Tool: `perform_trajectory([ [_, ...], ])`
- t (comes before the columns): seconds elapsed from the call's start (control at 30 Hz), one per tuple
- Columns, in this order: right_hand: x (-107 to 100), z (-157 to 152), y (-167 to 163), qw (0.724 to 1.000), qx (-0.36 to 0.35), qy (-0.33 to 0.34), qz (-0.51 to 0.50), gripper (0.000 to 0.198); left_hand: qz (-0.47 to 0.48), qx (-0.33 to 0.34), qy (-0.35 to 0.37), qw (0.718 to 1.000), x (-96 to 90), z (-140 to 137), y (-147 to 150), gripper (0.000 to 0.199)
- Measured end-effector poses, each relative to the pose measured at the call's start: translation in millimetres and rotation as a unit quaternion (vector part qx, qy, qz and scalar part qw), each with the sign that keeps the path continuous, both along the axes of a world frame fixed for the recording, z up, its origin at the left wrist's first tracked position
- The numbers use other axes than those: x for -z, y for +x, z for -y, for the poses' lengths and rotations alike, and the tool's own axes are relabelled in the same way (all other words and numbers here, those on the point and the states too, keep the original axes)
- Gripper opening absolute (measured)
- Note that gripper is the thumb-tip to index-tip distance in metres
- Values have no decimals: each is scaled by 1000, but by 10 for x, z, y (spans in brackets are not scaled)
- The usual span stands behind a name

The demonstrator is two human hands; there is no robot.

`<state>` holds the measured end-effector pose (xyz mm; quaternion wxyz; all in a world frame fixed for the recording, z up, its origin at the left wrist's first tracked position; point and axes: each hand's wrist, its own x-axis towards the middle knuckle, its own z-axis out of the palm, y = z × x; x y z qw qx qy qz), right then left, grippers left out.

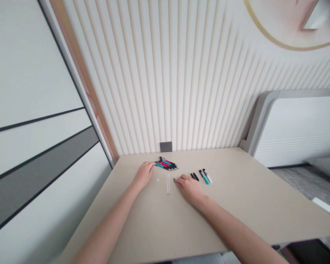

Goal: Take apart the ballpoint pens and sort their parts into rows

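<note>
Pale cabinet panels [30, 66] with dark dividing strips fill the left side, cut off by the picture's edge, and a ribbed wall [167, 73] runs rightward from them behind the tabletop [143, 227]. From the lower left comes the left forearm, its near end out of frame. The left hand [145, 173] reaches the left end of a heap of pens [166, 165] in black, red and turquoise near the wall. Its fingertips meet or overlap the outermost pen; I cannot tell whether they pinch it. The pens cross and cover one another, so their number is hard to make out. Above them sits a dark wall socket [165, 147].

Just right of the left hand lie tiny whitish pieces [157, 179], too small to identify. Next come two slim white sticks [168, 184], side by side, then small dark grey bits [174, 180] at the fingertips of the right hand [189, 187]. Its fingers are bent and bunched, undersides hidden; whether they grip a bit cannot be told. Beyond it lie two short black pieces [194, 176], then a turquoise-and-black tube [204, 176] and a white-and-black tube [208, 176]. At far right, a grey-framed headboard [297, 128] and a gold-rimmed disc [288, 47] are cut off.
</note>
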<state>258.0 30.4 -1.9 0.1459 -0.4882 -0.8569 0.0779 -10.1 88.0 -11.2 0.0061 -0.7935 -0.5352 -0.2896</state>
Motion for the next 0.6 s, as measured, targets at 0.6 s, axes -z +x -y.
perform_trajectory([
  [0.6,-97,37,58,998,1,-7,-58,30,-136,-11,-50,989,18,-224,-116,22],
])
